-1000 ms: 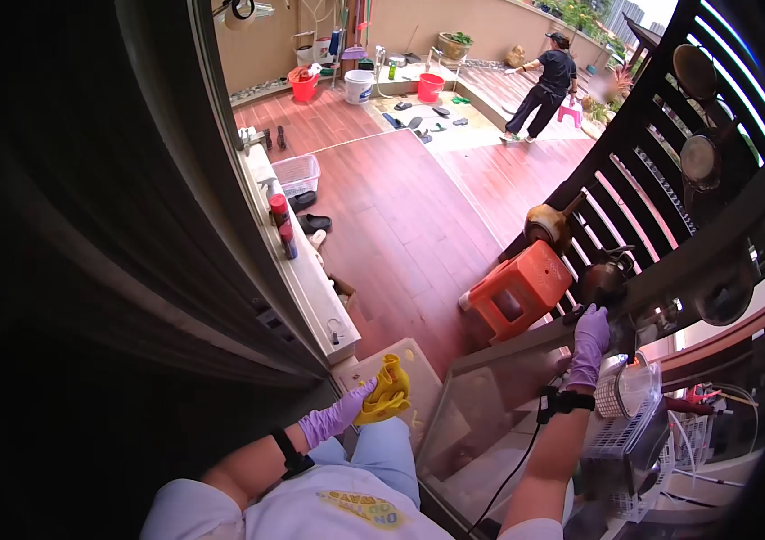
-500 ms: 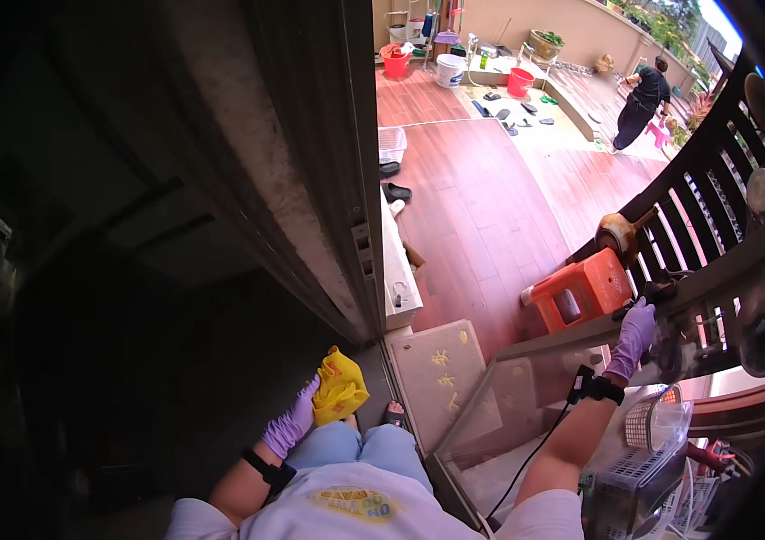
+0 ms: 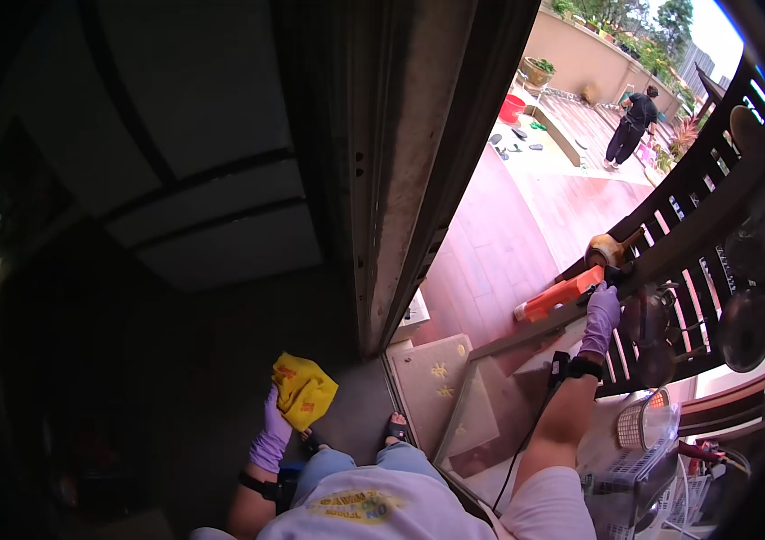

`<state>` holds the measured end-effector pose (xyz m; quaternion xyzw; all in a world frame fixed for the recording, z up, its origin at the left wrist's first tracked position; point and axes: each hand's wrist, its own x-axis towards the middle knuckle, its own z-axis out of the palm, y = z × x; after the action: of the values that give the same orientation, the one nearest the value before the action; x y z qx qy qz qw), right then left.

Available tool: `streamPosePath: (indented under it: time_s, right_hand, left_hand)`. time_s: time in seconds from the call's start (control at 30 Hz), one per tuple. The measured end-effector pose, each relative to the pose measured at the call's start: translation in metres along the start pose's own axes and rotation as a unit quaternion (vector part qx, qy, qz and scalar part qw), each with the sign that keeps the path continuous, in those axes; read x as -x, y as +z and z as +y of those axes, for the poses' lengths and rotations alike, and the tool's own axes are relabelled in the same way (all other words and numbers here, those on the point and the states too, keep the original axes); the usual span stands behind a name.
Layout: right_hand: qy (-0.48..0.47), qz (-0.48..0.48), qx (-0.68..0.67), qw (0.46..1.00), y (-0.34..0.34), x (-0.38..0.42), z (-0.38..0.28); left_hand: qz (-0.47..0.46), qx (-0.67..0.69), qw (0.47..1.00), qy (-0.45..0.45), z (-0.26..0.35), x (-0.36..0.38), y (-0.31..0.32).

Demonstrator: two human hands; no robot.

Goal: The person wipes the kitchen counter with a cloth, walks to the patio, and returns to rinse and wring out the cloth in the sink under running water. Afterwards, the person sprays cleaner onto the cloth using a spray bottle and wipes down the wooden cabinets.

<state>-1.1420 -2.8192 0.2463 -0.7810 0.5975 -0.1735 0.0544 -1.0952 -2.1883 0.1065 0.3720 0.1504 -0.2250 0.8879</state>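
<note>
My left hand (image 3: 274,427), in a purple glove, is closed on a crumpled yellow cloth (image 3: 305,392) at the lower left. The cloth has small red print and hangs above the dark floor beside my feet. My right hand (image 3: 602,313), also in a purple glove, is wrapped round a black handle (image 3: 615,274) on the edge of a glass-panelled door (image 3: 526,337). An orange plastic stool (image 3: 555,295) stands just behind the door's top edge, partly hidden by it.
A dark door frame (image 3: 409,171) rises at the centre. A doormat (image 3: 441,387) lies by the threshold. White baskets (image 3: 643,423) stand at the lower right beside a slatted dark fence (image 3: 715,189). Far outside, a person (image 3: 633,126) in dark clothes stands on the tiled terrace.
The view has turned and the door frame covers more of the terrace. My right hand and the door's edge hide more of the stool. The cloth has moved left with my left hand.
</note>
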Motion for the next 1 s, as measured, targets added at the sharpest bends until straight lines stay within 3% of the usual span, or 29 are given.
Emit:
streamPosePath:
  time_s: [0.07,0.33,0.5,0.67,0.77,0.8,1.0]
  right_hand:
    - [-0.053,-0.024,0.000,0.998,0.005,0.012,-0.018]
    - [-0.054,-0.051,0.024,0.997,-0.017,0.117,-0.121]
    - [-0.082,-0.046,0.015,0.995,-0.005,0.165,-0.152]
    - [-0.123,-0.061,-0.001,0.991,-0.002,0.216,-0.180]
    - [-0.124,-0.059,-0.013,0.990,0.001,0.245,-0.193]
    - [-0.112,-0.096,-0.016,0.989,0.001,0.249,-0.194]
    - [-0.126,-0.100,-0.029,0.987,0.002,0.295,-0.193]
  left_hand:
    - [0.014,0.013,0.999,0.037,0.003,-0.013,-0.043]
    - [0.017,0.057,0.997,0.058,0.055,-0.005,-0.093]
    - [0.004,0.056,0.996,0.076,0.090,-0.003,-0.115]
    - [0.055,0.072,0.995,0.047,0.109,-0.013,-0.154]
    - [0.024,0.070,0.996,0.055,0.120,-0.027,-0.175]
    - [0.019,0.069,0.996,0.061,0.124,-0.028,-0.172]
    - [-0.011,0.078,0.995,0.054,0.128,-0.028,-0.161]
